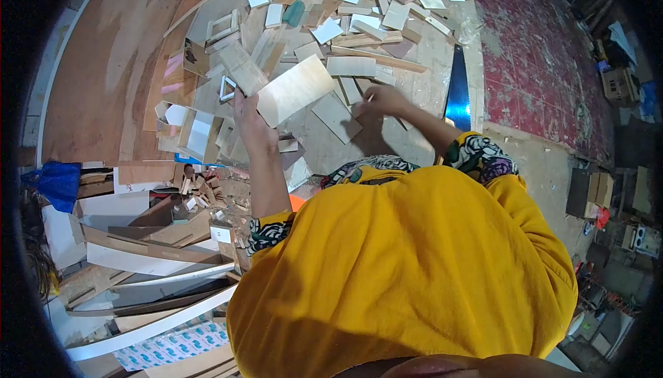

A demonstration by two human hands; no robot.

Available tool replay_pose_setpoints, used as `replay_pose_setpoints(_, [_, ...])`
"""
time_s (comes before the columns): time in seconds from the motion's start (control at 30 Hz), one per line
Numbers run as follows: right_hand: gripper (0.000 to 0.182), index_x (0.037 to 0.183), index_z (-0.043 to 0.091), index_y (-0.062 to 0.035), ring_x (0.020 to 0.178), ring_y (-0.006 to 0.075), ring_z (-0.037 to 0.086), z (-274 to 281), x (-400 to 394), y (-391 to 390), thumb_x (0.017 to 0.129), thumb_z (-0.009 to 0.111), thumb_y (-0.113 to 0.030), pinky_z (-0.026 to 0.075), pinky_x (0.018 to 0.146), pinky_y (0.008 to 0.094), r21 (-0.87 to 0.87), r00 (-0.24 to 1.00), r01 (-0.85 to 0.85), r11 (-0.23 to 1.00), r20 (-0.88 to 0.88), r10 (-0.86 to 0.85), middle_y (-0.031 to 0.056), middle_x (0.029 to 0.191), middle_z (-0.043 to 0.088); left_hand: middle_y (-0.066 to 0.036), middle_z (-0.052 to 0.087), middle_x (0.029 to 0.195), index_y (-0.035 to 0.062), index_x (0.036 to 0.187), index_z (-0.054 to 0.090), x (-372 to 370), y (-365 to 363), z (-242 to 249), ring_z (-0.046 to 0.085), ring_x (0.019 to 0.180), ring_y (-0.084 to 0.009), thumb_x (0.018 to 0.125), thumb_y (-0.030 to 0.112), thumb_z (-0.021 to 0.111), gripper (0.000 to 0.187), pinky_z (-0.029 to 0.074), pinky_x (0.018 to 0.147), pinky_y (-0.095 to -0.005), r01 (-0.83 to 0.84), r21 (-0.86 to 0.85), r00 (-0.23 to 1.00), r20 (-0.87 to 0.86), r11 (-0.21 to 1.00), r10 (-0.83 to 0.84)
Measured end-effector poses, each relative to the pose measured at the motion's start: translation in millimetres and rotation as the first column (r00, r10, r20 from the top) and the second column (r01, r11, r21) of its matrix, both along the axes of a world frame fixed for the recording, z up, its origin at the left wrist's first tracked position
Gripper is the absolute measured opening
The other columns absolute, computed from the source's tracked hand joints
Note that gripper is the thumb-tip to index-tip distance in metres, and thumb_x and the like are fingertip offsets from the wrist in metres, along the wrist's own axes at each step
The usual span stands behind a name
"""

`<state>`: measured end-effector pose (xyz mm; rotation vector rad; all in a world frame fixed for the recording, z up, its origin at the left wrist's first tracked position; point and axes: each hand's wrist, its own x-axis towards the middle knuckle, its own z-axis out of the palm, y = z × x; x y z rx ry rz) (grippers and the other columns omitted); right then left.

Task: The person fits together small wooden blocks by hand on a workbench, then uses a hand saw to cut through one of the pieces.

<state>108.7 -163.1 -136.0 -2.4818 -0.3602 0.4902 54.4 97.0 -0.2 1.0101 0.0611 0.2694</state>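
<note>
My left hand [255, 126] grips a pale rectangular wooden board [295, 89] near its left end, raised over the work surface. A second, greyer wooden board [242, 67] extends up beyond the same fingers and overlaps the pale one in this view. My right hand [384, 101] is to the right of the board, its fingers curled together in a pinch; I cannot tell what small thing is between them. Below that hand lies a flat grey-beige piece [337, 118]. Just left of the boards stands a small white triangular frame [227, 89].
Wood offcuts [351, 67] and white pieces spread across the worktable. A handsaw [458, 95] lies at its right edge, beside a worn red surface [539, 67]. Large plywood [103, 60] covers the left. An open wooden box [197, 129] and scrap strips [152, 260] are lower left.
</note>
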Motion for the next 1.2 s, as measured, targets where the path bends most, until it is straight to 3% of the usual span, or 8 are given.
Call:
replay_pose_setpoints(0.33, [0.039, 0.093, 0.064, -0.0018, 0.1, 0.0343, 0.056, 38, -52, 77, 0.074, 0.063, -0.036, 0.051, 0.075, 0.0409, -0.374, 0.938, -0.293, 0.88, 0.066, 0.341, 0.0203, 0.099, 0.058, -0.011, 0.052, 0.117, -0.0013, 0.13, 0.038, -15, 8, -29, 0.055, 0.099, -0.018, 0.079, 0.004, 0.045, 0.052, 0.044, 0.085, -0.0293, -0.055, 0.168, 0.992, -0.106, 0.984, 0.073])
replay_pose_setpoints(0.4, [0.036, 0.095, 0.063, -0.0013, 0.097, 0.0344, 0.058, 11, -44, 74, 0.075, 0.061, -0.031, 0.051, 0.075, 0.0414, -0.173, 0.981, -0.052, 0.984, 0.176, 0.083, 0.0196, 0.099, 0.059, -0.011, 0.052, 0.118, -0.0013, 0.132, 0.035, -21, 3, -20, 0.055, 0.1, -0.0168, 0.079, 0.004, 0.044, 0.055, 0.043, 0.087, -0.028, 0.047, 0.137, 0.99, -0.138, 0.989, -0.028])
replay_pose_setpoints(0.57, [0.048, 0.103, 0.057, -0.0039, 0.088, 0.0342, 0.061, -10, -34, 26, 0.065, 0.07, -0.03, 0.049, 0.077, 0.0425, -0.241, 0.981, -0.072, 0.968, 0.159, 0.113, 0.0195, 0.094, 0.062, -0.012, 0.052, 0.12, -0.0015, 0.134, 0.033, -23, 4, -30, 0.054, 0.103, -0.0163, 0.078, 0.003, 0.044, 0.057, 0.042, 0.089, -0.0275, 0.177, 0.13, 0.978, -0.136, 0.976, -0.159])
replay_pose_setpoints(0.63, [0.063, 0.107, 0.055, -0.0078, 0.088, 0.0334, 0.06, -15, -28, 5, 0.055, 0.079, -0.033, 0.049, 0.075, 0.0401, -0.04, 0.998, 0.024, 0.999, 0.059, -0.022, 0.0171, 0.094, 0.061, -0.012, 0.052, 0.121, -0.0015, 0.135, 0.032, -24, 0, -30, 0.054, 0.104, -0.0162, 0.078, 0.003, 0.044, 0.058, 0.042, 0.09, -0.0274, 0.223, 0.145, 0.968, -0.146, 0.964, -0.202])
replay_pose_setpoints(0.8, [0.043, 0.099, 0.062, -0.0075, 0.084, 0.0334, 0.061, -23, -14, -22, 0.062, 0.076, -0.027, 0.048, 0.075, 0.0366, -0.114, 0.994, 0.062, 0.992, -0.079, -0.071, 0.0185, 0.093, 0.062, -0.013, 0.055, 0.115, -0.0014, 0.133, 0.035, -21, -13, -34, 0.057, 0.1, -0.0179, 0.075, 0.003, 0.044, 0.058, 0.046, 0.087, -0.03, 0.33, 0.167, 0.938, -0.165, 0.929, -0.304])
replay_pose_setpoints(0.87, [0.027, 0.089, 0.064, -0.0015, 0.074, 0.0287, 0.063, -19, -2, -31, 0.072, 0.069, -0.022, 0.049, 0.066, 0.0374, 0.201, 0.928, 0.282, 0.938, 0.19, -0.319, 0.015, 0.082, 0.064, -0.013, 0.055, 0.115, -0.0014, 0.133, 0.035, -19, -17, -30, 0.058, 0.1, -0.0178, 0.075, 0.004, 0.044, 0.059, 0.046, 0.087, -0.0299, 0.361, 0.182, 0.925, -0.194, 0.915, -0.326])
replay_pose_setpoints(0.97, [0.019, 0.094, 0.062, -0.0019, 0.068, 0.0073, 0.052, 40, 21, -36, 0.086, 0.059, -0.019, 0.044, 0.062, 0.0236, 0.757, 0.909, 0.306, 0.577, -0.052, -0.414, 0.0, 0.076, 0.059, -0.013, 0.055, 0.116, -0.0013, 0.133, 0.035, -22, -22, -29, 0.058, 0.1, -0.0175, 0.075, 0.004, 0.043, 0.059, 0.046, 0.087, -0.0297, 0.4, 0.192, 0.904, -0.24, 0.896, -0.352])
replay_pose_setpoints(1.2, [0.024, 0.109, 0.057, -0.005, 0.071, 0.0049, 0.049, 150, 14, -21, 0.087, 0.058, -0.011, 0.039, 0.062, 0.0187, 0.698, 0.979, 0.016, 0.716, 0.134, -0.153, -0.0042, 0.083, 0.055, -0.014, 0.055, 0.116, -0.0011, 0.134, 0.033, -22, -33, -19, 0.058, 0.1, -0.019, 0.075, 0.002, 0.041, 0.06, 0.047, 0.086, -0.03, 0.417, 0.156, 0.899, -0.215, 0.895, -0.382])
